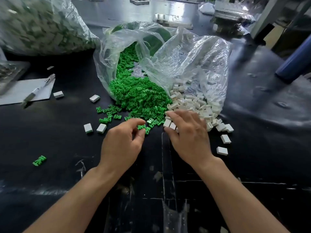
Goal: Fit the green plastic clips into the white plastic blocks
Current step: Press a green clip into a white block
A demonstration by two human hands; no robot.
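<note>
Pen (39, 89) and paper (16, 91) lie left of clips (139, 95).

clips (139, 95) left of blocks (193, 105)

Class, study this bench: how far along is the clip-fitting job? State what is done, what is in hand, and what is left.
Done: a few loose white blocks at the left may already hold clips; too small to tell. In hand: the left hand pinches a green clip; the right hand rests on the white block pile. Left: most of it, judging by the big green clip pile.
</note>
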